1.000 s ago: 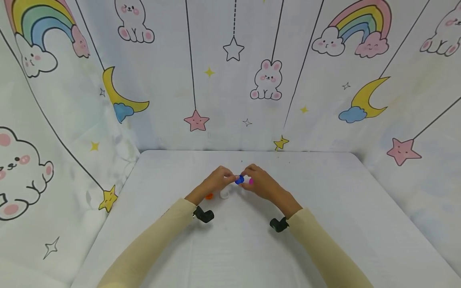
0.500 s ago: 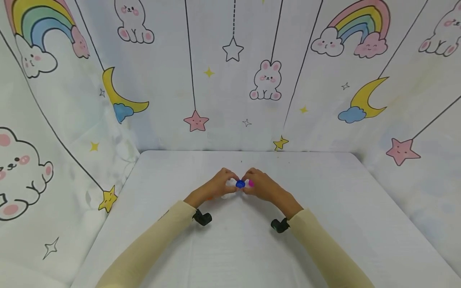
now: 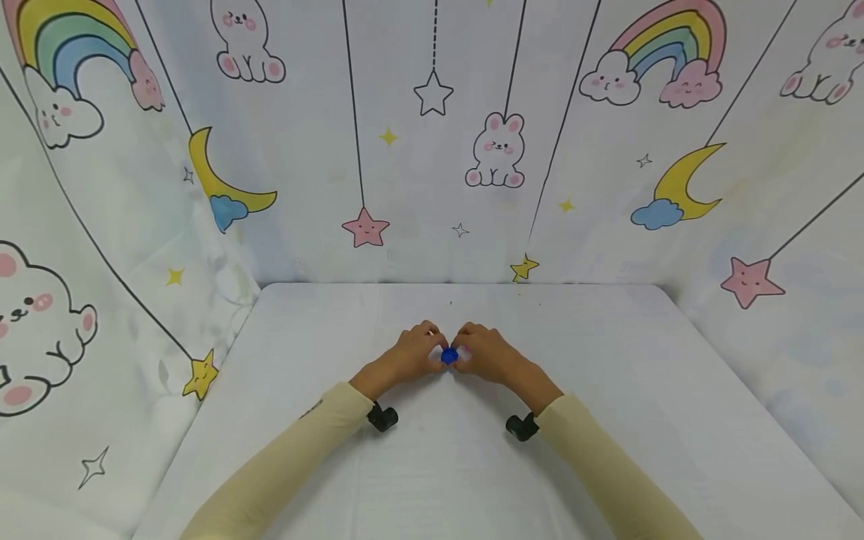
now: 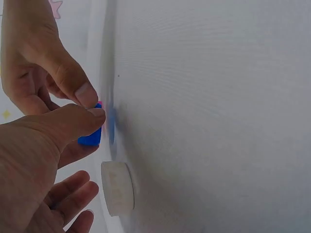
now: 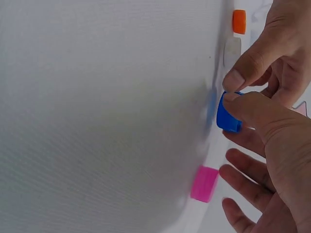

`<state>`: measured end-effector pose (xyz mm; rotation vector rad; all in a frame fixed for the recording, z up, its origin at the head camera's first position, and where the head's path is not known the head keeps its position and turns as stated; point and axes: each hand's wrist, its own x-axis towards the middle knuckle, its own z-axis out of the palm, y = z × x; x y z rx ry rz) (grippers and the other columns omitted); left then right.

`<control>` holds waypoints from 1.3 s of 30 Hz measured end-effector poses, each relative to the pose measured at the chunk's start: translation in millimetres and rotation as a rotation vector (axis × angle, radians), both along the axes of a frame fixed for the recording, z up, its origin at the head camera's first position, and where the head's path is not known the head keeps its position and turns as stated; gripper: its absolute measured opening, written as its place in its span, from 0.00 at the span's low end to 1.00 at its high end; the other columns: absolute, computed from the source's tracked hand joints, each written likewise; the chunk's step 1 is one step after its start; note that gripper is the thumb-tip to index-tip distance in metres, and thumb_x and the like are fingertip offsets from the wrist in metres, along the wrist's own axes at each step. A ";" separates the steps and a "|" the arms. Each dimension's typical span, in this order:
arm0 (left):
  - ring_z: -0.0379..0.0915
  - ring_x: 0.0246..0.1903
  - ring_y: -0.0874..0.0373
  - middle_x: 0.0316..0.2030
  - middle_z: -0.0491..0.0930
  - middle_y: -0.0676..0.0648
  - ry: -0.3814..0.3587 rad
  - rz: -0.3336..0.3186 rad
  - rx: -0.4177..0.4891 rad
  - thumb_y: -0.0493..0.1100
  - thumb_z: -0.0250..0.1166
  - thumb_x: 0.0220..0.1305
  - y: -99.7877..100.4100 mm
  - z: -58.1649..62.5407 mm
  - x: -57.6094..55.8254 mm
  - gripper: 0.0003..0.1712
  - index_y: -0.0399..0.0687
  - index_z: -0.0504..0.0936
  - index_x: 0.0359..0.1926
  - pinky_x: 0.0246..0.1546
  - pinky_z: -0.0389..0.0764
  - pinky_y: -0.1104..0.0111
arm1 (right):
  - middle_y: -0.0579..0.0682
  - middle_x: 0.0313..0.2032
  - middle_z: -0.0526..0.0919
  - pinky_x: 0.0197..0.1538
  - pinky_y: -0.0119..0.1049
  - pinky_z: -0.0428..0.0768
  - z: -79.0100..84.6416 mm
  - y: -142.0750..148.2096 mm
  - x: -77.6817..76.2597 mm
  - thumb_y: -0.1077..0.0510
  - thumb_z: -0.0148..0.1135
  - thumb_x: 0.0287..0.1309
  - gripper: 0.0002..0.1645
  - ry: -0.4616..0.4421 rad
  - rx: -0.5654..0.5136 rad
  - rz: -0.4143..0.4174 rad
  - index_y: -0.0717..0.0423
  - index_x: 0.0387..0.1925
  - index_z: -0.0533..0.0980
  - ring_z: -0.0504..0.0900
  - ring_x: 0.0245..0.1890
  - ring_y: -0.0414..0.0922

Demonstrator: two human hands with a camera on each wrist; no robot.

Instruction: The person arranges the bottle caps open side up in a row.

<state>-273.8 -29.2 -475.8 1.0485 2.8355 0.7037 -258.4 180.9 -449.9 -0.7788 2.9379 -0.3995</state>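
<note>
A small blue bottle cap (image 3: 449, 355) is between the two hands over the middle of the table, pinched from both sides by thumb and finger. My left hand (image 3: 412, 354) holds its left side and my right hand (image 3: 489, 354) its right side. In the right wrist view the blue cap (image 5: 227, 118) hangs just above the white surface, with a bluish reflection beside it. A white cap (image 4: 118, 188) stands by the left hand's lower fingers. Near the right hand's loose fingers stands a pink cap (image 5: 204, 184).
An orange cap (image 5: 239, 22) stands beyond the white cap in the right wrist view. The white table (image 3: 445, 480) meets a cloth backdrop (image 3: 304, 150) printed with rabbits, stars and rainbows at the back and sides. A small dark camera sits on each wrist.
Both hands have come a little nearer the person with the blue cap, which has turned between the fingers. The orange and white caps have gone out of sight behind the left hand in the head view.
</note>
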 end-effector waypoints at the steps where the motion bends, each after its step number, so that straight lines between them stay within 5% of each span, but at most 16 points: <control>1: 0.72 0.60 0.43 0.61 0.74 0.39 0.008 -0.002 -0.005 0.48 0.73 0.69 0.2 0.7 1.3 0.17 0.49 0.84 0.54 0.58 0.71 0.49 | 0.52 0.57 0.82 0.66 0.56 0.75 -0.8 -0.3 0.2 0.49 0.76 0.64 0.18 0.007 0.002 0.003 0.52 0.52 0.86 0.80 0.59 0.52; 13: 0.74 0.54 0.44 0.57 0.76 0.40 0.083 -0.001 -0.048 0.48 0.75 0.67 1.3 1.9 5.9 0.15 0.49 0.85 0.51 0.52 0.74 0.50 | 0.48 0.55 0.81 0.62 0.56 0.71 -4.4 -4.7 0.6 0.46 0.76 0.63 0.17 0.066 0.060 0.027 0.47 0.51 0.87 0.78 0.59 0.49; 26: 0.75 0.56 0.44 0.56 0.77 0.41 0.097 -0.011 -0.054 0.47 0.75 0.66 2.4 3.3 6.5 0.15 0.47 0.87 0.50 0.57 0.74 0.46 | 0.49 0.56 0.81 0.62 0.57 0.73 -5.9 -5.6 0.5 0.46 0.76 0.64 0.17 0.075 0.078 0.019 0.47 0.51 0.87 0.78 0.59 0.51; 39: 0.71 0.63 0.46 0.62 0.74 0.43 0.004 0.023 -0.103 0.56 0.71 0.70 4.5 14.5 1.0 0.25 0.49 0.83 0.60 0.63 0.70 0.49 | 0.54 0.61 0.80 0.63 0.62 0.74 6.4 6.7 -0.8 0.45 0.77 0.61 0.29 0.066 0.037 0.002 0.52 0.60 0.83 0.77 0.65 0.56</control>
